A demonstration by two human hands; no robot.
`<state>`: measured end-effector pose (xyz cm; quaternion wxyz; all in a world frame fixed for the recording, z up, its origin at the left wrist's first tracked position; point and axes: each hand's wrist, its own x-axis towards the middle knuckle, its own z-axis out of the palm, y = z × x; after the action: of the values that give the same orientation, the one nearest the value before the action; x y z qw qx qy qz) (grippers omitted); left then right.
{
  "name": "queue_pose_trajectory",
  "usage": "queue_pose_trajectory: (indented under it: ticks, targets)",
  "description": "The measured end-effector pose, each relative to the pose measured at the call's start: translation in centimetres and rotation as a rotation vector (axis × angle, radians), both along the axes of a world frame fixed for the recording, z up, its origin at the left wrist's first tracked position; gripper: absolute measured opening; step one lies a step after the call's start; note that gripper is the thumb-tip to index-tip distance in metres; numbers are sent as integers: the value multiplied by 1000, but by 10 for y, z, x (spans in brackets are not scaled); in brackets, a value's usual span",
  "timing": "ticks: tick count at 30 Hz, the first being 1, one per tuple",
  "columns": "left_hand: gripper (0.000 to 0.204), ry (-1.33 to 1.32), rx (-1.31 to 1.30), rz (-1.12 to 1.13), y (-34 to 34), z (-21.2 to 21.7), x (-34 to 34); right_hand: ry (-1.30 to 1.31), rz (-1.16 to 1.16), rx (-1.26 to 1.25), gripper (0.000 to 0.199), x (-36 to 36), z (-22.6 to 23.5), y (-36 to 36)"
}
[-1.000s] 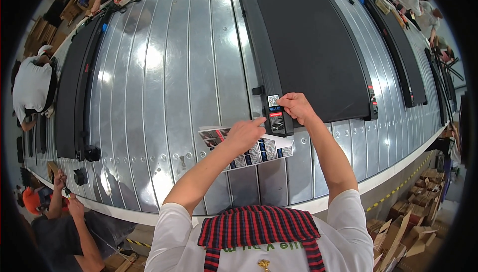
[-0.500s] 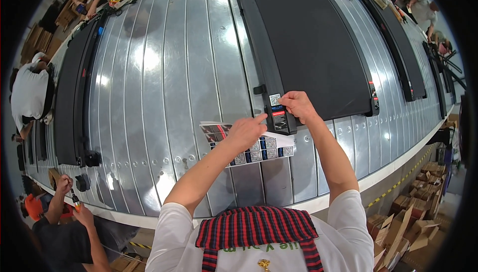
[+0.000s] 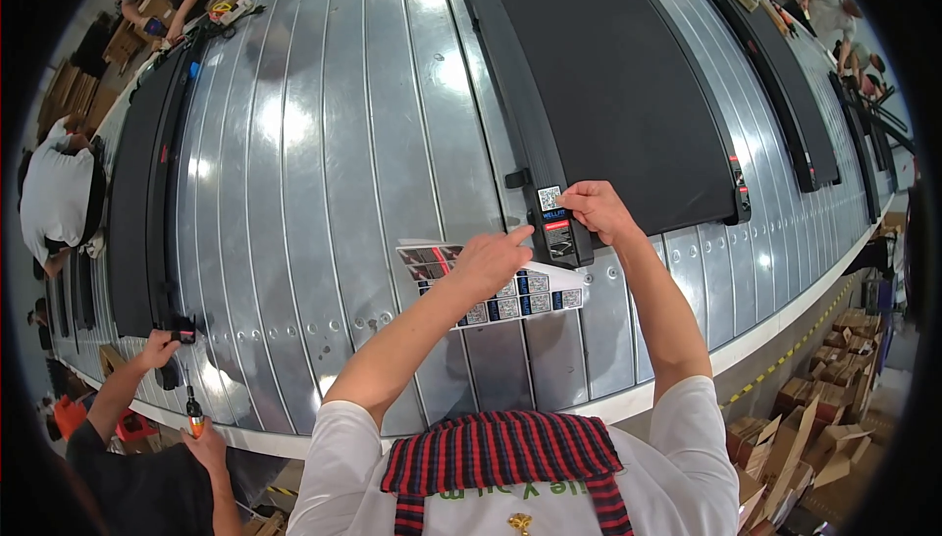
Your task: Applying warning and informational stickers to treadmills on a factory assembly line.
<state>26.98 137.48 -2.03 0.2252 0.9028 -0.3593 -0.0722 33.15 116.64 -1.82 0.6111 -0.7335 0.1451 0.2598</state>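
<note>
Label sticker (image 3: 556, 232) sits on the near end of the black panel's (image 3: 628, 95) edge rail, where the right hand (image 3: 599, 210) pinches its upper corner and the left hand (image 3: 488, 261), forefinger out, presses its side. Both hands have barely shifted over the last second, suggesting the sticker is being smoothed down. A sticker sheet (image 3: 510, 286) lies under the left wrist on the ribbed metal tabletop (image 3: 324, 144), with co-workers at other panels and cardboard boxes (image 3: 814, 428) on the floor.

Factory assembly line: long ribbed metal conveyor (image 3: 324, 193) carrying black panels (image 3: 618, 85); workers (image 3: 54, 193) along both edges, flattened cardboard boxes (image 3: 805, 428) stacked at right edge.
</note>
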Motion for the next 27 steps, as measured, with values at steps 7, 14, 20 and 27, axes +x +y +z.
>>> queue_pose_trajectory:
  ticks: [7,14,20,27]
  targets:
    - [5,-63,-73,-33,-1,-5,3,-20,-14,-8,11,0,0,3]
    - [4,-83,-63,-76,-4,-5,9,-42,-13,-40,11,-2,2,3]
    - [5,-147,-125,-89,-13,-9,15,-36,-17,-53,12,-3,9,5]
    - [9,-37,-43,-80,-20,-5,12,-88,-38,-48,12,-6,0,5]
